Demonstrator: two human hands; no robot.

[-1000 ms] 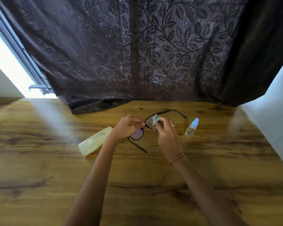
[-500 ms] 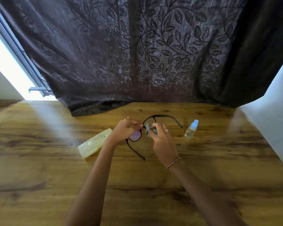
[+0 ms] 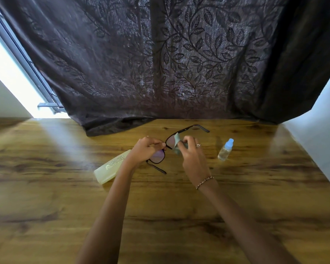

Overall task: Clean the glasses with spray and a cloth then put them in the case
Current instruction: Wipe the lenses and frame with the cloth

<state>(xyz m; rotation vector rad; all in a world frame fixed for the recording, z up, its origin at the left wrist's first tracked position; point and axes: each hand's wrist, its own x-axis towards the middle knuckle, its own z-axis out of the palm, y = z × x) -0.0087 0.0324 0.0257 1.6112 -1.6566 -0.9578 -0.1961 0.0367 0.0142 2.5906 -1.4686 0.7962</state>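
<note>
Wears a thin dark-and-pale beaded bracelet (image 3: 204, 182) at the wrist of the right hand (image 3: 193, 161), plus a slim metal ring (image 3: 198, 145).

Just the one feed on my end, a wide-angle cam worn on the person's head, pointing forward and down over the wooden table (image 3: 46, 206) toward the dark curtain (image 3: 179, 63) hanging at its far edge. It sits pretty close in: both forearms (image 3: 107, 216) enter at the bottom of the frame, the left hand (image 3: 145, 149) and right hand (image 3: 193, 159) land about mid-picture, and the table fills the whole lower half.
</note>
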